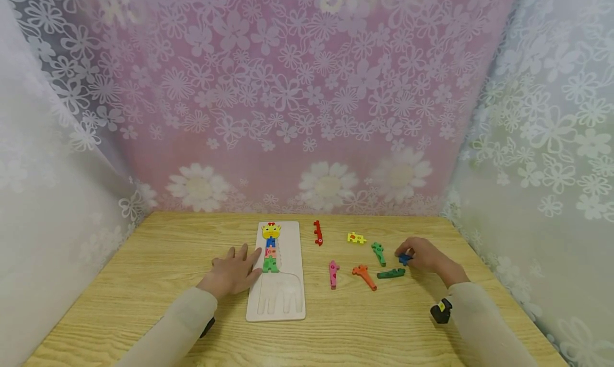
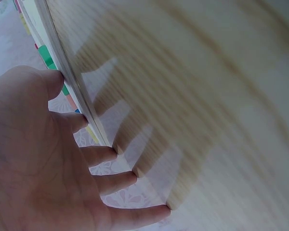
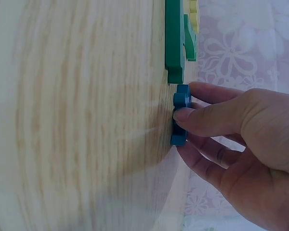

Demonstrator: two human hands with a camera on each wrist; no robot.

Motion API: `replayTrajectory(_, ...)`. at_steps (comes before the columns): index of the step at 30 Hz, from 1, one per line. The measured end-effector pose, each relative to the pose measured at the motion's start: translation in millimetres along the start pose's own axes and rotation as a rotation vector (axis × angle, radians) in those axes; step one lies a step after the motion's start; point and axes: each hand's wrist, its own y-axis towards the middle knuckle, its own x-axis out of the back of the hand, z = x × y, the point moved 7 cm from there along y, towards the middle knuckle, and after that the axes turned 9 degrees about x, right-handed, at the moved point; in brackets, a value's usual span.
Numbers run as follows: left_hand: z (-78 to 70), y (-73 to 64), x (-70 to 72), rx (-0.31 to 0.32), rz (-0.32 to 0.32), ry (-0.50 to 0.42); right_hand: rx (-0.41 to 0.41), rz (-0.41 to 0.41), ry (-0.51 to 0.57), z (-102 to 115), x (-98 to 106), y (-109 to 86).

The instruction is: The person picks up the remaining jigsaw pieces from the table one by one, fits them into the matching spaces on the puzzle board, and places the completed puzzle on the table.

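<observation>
Blue piece (image 1: 405, 260): had it pinched in right hand's (image 1: 423, 255) grip, left hand (image 1: 232, 272) spread-fingered at board (image 1: 291, 244), looked mid-pickup, probably called for lifting clear of table (image 1: 192, 236) next.

Floral curtains (image 1: 307, 90) around a wood-grain table (image 1: 192, 231).

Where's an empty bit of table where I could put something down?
There's bare table on the near side of the pink piece and orange piece, and another patch left of the left hand. It's crowded between the puzzle board and the right hand, where loose pieces like the yellow piece lie.
</observation>
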Motion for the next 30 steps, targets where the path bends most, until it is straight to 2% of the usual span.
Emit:
replayTrajectory(9, 1.2, 2.1, -2.8, 0.001, -0.004, 0.009, 0.033, 0.004, 0.011, 3.5, -0.7, 0.2)
replayTrajectory(16, 2.0, 3.5, -4.3, 0.01, -0.002, 0.011, 0.001, 0.002, 0.051, -1.1, -2.4, 0.2)
replayTrajectory(22, 1.6, 3.7, -3.9, 0.008, -0.001, 0.022, -0.032, 0.034, 0.088, -7.2, -5.2, 0.8)
replayTrajectory(30, 1.5, 3.3, -3.5, 0.006, 0.005, 0.022, -0.063, 0.029, 0.042, -6.6, -6.1, 2.3)
